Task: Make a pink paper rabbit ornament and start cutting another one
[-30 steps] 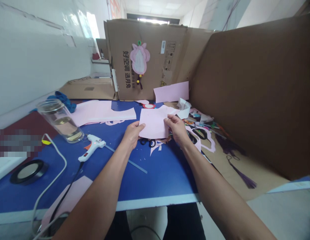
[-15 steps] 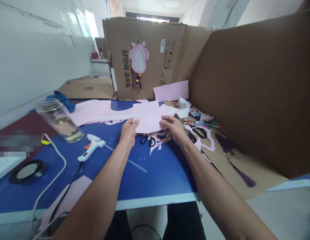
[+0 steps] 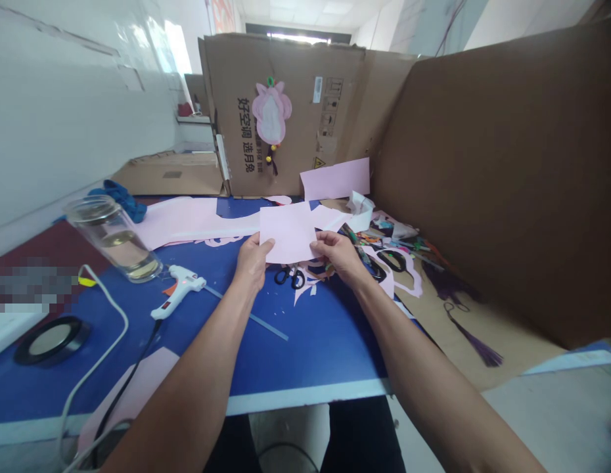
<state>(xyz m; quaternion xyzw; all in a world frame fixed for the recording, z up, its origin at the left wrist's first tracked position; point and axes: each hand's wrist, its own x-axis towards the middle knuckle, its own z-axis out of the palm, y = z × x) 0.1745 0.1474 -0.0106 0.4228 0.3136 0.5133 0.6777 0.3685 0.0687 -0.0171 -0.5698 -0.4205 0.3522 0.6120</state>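
A roughly square sheet of pink paper is held up above the blue table between both hands. My left hand pinches its left edge, thumb on the near face. At the right edge, my right hand grips it the same way. Just below the sheet, black-handled scissors lie among pink paper scraps, their blades hidden. To the left of my left forearm is a white hot glue gun, with a clear glue stick sticking out behind it.
A lidded glass cup of pale liquid stands at left, near black tape. Cardboard panels wall the back and right; a pink paper ornament hangs there. Craft bits and a purple tassel lie at right.
The pink sheet tilts very slightly in my hands, which keep their hold on both edges. The whole view has shifted a little; the other things stay where they were.
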